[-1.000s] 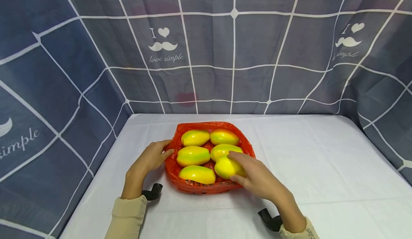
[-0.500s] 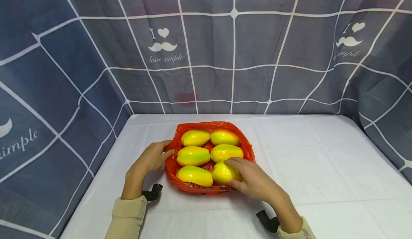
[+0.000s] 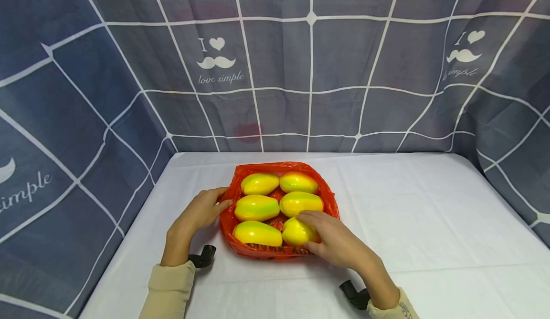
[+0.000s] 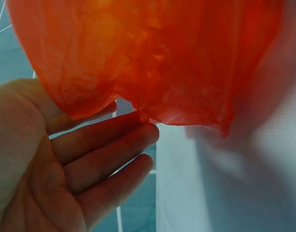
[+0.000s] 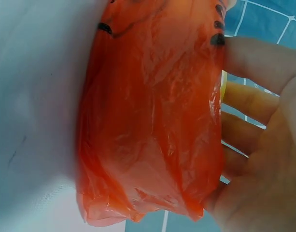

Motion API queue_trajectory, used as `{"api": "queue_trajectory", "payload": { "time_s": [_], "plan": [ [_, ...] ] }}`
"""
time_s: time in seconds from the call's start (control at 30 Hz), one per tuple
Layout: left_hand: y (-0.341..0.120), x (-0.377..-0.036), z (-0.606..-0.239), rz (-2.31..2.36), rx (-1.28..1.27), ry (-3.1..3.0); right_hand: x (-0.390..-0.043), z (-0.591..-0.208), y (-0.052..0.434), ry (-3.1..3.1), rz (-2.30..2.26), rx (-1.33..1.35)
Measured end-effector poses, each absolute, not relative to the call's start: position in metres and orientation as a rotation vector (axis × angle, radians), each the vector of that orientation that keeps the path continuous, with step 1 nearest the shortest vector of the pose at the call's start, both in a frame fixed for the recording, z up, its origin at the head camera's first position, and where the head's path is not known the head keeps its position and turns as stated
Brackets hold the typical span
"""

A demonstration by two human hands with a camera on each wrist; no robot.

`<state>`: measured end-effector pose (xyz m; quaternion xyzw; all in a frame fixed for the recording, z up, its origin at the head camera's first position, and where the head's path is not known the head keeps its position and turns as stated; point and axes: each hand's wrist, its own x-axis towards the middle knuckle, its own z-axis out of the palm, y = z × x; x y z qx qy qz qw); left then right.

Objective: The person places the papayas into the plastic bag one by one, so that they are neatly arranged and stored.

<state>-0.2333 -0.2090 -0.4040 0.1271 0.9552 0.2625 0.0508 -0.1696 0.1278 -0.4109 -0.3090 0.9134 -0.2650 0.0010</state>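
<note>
An open red plastic bag (image 3: pixel 235 249), its rim folded down, stands on the table holding several glossy oblong yellow-green fruits (image 3: pixel 258 233). My right hand (image 3: pixel 333 238) holds a lobed yellow fruit (image 3: pixel 294 233) at the bag's front right, thumb toward the near rim and fingers over its far side. This fruit sits beside the front left one. At the bag's left rim, my left hand (image 3: pixel 204 210) pinches the plastic, thumb inside and fingers outside. In the left wrist view, the fingers (image 4: pixel 109 154) lie behind and below the bag's edge. The bag hides the right fingertips in the right wrist view.
A white cloth covers the table (image 3: pixel 412 214). Dark grey-blue curtains (image 3: pixel 275 61) with white grid lines close off the back and both sides. A black wrist camera mount (image 3: pixel 204 257) sits below the left hand, and another mount (image 3: pixel 355 296) below the right.
The right hand has moved slightly left and lower with its fruit, which has settled into the bag's front right. The front left fruit has shifted a little left. The left hand has stayed put.
</note>
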Motion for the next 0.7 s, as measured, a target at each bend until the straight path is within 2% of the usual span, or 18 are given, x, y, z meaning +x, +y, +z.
{"api": "queue_trajectory", "payload": {
  "time_s": [0.7],
  "plan": [
    [-0.2101, -0.2342, -0.4056, 0.822, 0.4, 2.905, -0.1706, -0.4138, 0.1244, 2.917, -0.79, -0.93]
  ]
}}
